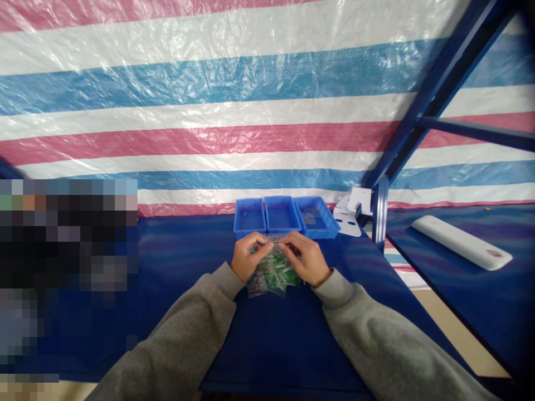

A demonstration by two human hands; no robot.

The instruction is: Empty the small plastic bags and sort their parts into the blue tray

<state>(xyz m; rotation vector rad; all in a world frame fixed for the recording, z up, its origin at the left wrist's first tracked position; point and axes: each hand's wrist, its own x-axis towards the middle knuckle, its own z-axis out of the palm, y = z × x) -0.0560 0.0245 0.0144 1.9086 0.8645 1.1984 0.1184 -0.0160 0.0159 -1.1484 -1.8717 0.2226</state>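
Both hands meet over the blue table, just in front of three blue trays. My left hand (251, 255) pinches the top edge of a small clear plastic bag (274, 239) between thumb and fingers. On the other side, my right hand (306, 258) pinches the same edge, its fingers bent inward. Below and between the hands lies a pile of clear packets with green parts (276, 273). Where the held bag ends and the pile begins cannot be made out.
Behind the hands stand a left tray (249, 229), a middle tray (284, 229) and a right tray (320, 233), with small items in the outer two. White cut-out pieces (349, 220) lie beside them. A long white object (460, 240) rests on the right-hand table. Blurred area at left.
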